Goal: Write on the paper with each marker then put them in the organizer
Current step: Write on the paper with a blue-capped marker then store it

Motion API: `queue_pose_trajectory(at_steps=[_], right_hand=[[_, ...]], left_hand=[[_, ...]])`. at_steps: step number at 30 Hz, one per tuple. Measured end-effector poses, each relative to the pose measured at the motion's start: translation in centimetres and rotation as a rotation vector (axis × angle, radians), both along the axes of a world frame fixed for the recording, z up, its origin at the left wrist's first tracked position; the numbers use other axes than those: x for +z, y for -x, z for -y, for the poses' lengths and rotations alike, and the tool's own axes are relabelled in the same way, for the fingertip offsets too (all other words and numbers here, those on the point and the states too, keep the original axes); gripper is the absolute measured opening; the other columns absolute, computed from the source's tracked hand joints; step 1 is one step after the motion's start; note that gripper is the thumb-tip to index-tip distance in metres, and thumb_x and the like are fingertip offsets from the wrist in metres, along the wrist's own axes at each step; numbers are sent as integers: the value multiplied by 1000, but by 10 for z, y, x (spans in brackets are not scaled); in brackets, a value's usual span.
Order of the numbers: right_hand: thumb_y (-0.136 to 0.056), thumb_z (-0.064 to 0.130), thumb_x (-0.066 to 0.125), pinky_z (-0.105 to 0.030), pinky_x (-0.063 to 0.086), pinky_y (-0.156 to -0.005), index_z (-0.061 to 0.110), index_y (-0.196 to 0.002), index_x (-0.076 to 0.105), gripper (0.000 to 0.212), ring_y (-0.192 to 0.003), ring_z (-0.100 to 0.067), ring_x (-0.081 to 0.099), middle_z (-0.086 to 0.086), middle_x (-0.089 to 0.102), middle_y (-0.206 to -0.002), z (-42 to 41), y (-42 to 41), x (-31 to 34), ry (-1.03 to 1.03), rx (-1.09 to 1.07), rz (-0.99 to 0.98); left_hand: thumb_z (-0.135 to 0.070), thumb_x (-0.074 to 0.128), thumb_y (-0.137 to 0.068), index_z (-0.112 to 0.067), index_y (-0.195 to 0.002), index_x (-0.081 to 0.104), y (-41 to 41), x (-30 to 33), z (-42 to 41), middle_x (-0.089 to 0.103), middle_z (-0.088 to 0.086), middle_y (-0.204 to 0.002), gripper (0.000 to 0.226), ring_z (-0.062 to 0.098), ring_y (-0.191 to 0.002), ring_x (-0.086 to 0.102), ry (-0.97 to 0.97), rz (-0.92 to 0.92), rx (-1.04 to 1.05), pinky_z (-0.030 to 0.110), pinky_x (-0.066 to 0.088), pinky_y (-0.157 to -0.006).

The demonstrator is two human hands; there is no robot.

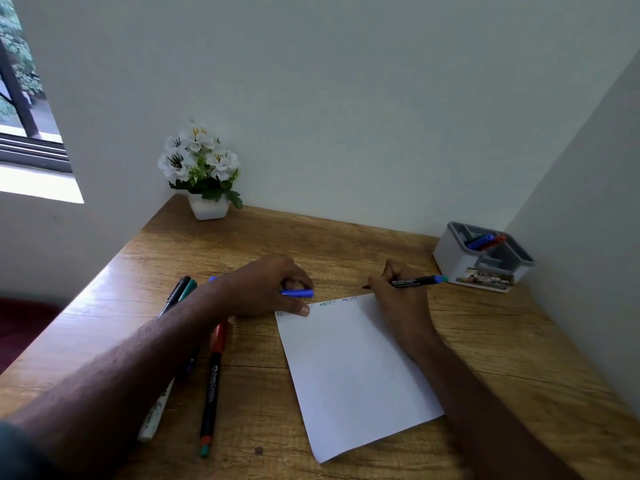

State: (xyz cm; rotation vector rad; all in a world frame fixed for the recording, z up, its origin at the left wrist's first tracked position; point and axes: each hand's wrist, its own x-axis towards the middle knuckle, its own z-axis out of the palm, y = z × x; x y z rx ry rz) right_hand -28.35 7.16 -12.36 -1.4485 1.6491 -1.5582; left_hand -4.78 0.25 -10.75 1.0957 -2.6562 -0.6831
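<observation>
Gripping black marker (414,281) – blue end – right hand (398,299) over lettered paper (353,372)

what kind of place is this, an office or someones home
Probably a small study nook or home desk, though an office cubicle is possible. A wooden desk sits boxed in by plain walls, with a potted white flower plant in the corner and a grey organizer holding markers.

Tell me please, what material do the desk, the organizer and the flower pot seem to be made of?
Desk: probably wood or a wood-look laminate; brown grain lines and a soft sheen near the window side.
Organizer: likely moulded plastic; smooth white walls with a grey rim and dividers.
Flower pot: white and smooth, perhaps ceramic or plastic; the look leaves this open.
</observation>
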Motion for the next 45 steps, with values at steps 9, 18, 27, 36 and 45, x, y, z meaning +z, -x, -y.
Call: queue_pose_trajectory(at_steps=[9, 18, 27, 36, 45], right_hand=[[-74, 8, 69, -24, 38, -54, 16, -65, 60, 15, -59, -8, 51, 6, 57, -61, -3, -8, 7, 178, 177, -222], [-79, -3, 60, -28, 47, -60, 5, -70, 61, 12, -57, -15, 58, -24, 66, -67, -11, -11, 13, 98, 419, 109], [-81, 5, 65, -38, 42, -62, 20, -67, 68, 21, -59, -17, 54, -19, 67, -69, -14, -14, 14, 69, 430, 85], [-84, -1, 76, -22, 44, -51, 7, -72, 66, 18, -50, -13, 59, -9, 67, -61, -14, -21, 15, 11, 453, 105], [-84, -2, 74, -24, 46, -47, -4, -75, 67, 13, -51, -24, 56, -15, 68, -61, -12, -25, 14, 27, 484, 196]], left_hand=[[-36, 68, -87, -29, -104, 72, -9, -1, 7, 54, -21, -88, 19, 2, -87, 52, 149, -19, 4, 30, 50, -78], [-25, 61, -94, -28, -106, 69, -5, 2, 0, 64, -18, -97, 15, 1, -91, 57, 145, -297, 18, 21, 47, -77], [-22, 60, -95, -26, -107, 69, -1, 4, -6, 60, -26, -95, 16, -1, -92, 56, 130, -313, -52, 22, 46, -78], [-24, 56, -96, -22, -103, 72, 3, 14, -16, 66, -20, -90, 18, 6, -86, 61, 82, -321, -156, 25, 48, -72], [-12, 62, -94, -13, -95, 73, 3, 16, -19, 66, -15, -85, 12, 5, -82, 60, 46, -405, -129, 10, 42, -68]])
